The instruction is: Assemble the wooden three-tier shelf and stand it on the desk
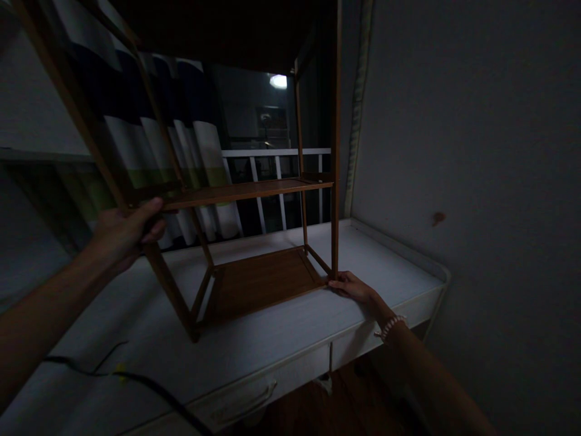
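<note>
A brown wooden shelf rack [258,278] with several tiers stands on a white desk [254,345], its top reaching out of view. My left hand [131,233] is closed around the rack's left front post at the middle shelf [245,192], thumb lying along the shelf's edge. Low on the other side, my right hand [351,286] grips the bottom right front corner, where post and bottom shelf meet. A beaded bracelet [393,326] circles my right wrist. The room is dim, and the upper tier is very dark.
A black cable [158,387] lies across the desk's front left. Behind the rack are a striped curtain [209,151], white window bars [279,181] and dark glass. A grey wall [499,181] borders the right side. The desk has a drawer handle [247,402] in front.
</note>
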The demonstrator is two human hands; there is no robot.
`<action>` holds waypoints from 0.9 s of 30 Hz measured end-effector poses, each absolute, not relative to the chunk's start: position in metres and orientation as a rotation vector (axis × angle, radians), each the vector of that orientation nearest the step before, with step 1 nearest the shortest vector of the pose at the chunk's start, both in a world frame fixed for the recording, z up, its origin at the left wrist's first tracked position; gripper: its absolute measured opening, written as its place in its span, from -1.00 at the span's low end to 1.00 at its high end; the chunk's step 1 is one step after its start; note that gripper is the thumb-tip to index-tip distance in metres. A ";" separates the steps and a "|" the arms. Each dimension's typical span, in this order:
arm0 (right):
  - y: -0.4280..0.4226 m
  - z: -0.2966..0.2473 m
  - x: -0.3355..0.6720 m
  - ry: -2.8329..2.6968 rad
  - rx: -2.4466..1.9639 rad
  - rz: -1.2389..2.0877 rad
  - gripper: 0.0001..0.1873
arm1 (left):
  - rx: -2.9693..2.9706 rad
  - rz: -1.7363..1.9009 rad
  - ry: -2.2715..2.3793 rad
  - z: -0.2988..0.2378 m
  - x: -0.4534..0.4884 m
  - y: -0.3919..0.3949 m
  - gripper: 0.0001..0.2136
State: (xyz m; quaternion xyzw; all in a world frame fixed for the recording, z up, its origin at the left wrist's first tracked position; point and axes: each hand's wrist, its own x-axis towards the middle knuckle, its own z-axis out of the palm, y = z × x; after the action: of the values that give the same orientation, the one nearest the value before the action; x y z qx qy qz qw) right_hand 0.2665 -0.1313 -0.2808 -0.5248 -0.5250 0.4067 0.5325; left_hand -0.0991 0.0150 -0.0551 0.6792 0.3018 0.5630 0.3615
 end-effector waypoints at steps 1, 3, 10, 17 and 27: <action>-0.131 -0.282 0.268 -1.256 -1.245 0.966 -0.62 | 1.727 1.452 0.758 -0.055 -0.099 0.015 -0.73; -0.129 -0.286 0.270 -1.255 -1.241 0.962 -0.62 | 1.688 1.467 0.728 -0.055 -0.098 0.016 -0.75; -0.124 -0.292 0.273 -1.243 -1.217 0.956 -0.63 | 1.656 1.490 0.780 -0.054 -0.095 0.011 -0.79; -0.119 -0.294 0.273 -1.143 -1.242 0.939 -0.59 | 1.682 1.477 0.752 -0.054 -0.098 0.012 -0.76; -0.120 -0.294 0.275 -1.112 -1.269 0.933 -0.59 | 1.727 1.403 0.752 -0.056 -0.100 0.015 -0.70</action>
State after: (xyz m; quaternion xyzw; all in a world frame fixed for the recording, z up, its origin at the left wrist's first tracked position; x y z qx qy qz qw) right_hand 0.2747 -0.1195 -0.2942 -0.5406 -0.4737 0.3976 0.5703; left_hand -0.1002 0.0150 -0.0558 0.6782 0.2954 0.5510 0.3862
